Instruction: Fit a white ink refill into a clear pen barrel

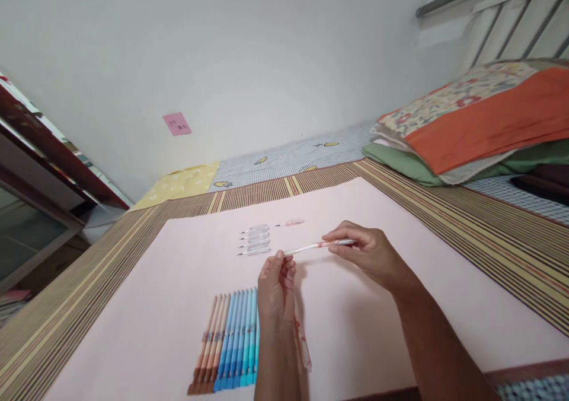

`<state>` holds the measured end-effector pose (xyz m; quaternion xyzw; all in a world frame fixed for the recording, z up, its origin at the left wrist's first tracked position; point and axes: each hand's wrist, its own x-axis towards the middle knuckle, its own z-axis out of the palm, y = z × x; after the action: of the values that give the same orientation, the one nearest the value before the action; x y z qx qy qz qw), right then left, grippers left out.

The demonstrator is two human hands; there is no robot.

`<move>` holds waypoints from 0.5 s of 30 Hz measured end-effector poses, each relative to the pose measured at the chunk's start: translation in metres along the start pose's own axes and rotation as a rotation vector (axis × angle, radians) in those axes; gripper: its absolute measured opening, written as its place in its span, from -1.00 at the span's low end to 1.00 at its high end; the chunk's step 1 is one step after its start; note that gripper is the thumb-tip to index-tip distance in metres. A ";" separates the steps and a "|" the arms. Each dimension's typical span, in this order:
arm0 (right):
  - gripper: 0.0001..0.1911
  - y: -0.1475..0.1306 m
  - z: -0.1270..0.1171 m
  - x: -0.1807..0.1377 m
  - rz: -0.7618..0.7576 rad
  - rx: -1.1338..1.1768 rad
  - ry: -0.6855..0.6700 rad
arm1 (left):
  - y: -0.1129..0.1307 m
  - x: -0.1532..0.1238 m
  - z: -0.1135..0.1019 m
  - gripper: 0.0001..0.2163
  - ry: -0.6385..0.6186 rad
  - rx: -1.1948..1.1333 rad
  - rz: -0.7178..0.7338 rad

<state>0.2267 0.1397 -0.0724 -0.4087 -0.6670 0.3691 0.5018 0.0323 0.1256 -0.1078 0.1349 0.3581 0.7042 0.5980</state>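
A slim white pen with a red pattern is held nearly level above the pale pink sheet. My left hand pinches its left end between thumb and fingers. Around its patterned right part close the thumb and fingers of my right hand. Whether the pen is whole or in parts I cannot tell. Just beyond my left hand lie several clear pen parts with dark tips and a pinkish one. Another red-patterned pen lies partly hidden by my left forearm.
Rows of brown pens and blue pens lie side by side left of my forearm, which covers some. A striped mat surrounds the sheet. Folded bedding with an orange band is piled at right. A pink note is on the wall.
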 end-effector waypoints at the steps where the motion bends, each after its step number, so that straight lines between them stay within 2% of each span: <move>1: -0.84 -0.003 0.000 0.000 -0.002 -0.024 -0.021 | 0.000 -0.001 0.001 -0.73 -0.020 0.023 0.000; 6: -0.85 -0.010 0.006 -0.001 0.023 -0.057 -0.092 | 0.000 -0.004 0.002 -0.69 -0.085 0.093 -0.039; 11: -0.82 -0.011 0.011 0.000 0.090 -0.020 -0.089 | 0.001 -0.004 0.000 -0.70 -0.080 0.080 -0.056; 15: -0.80 -0.006 0.012 -0.001 0.157 -0.004 -0.089 | 0.004 -0.004 -0.001 -0.74 -0.128 0.037 -0.049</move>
<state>0.2145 0.1361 -0.0700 -0.4438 -0.6554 0.4239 0.4403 0.0294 0.1212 -0.1051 0.1817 0.3354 0.6726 0.6341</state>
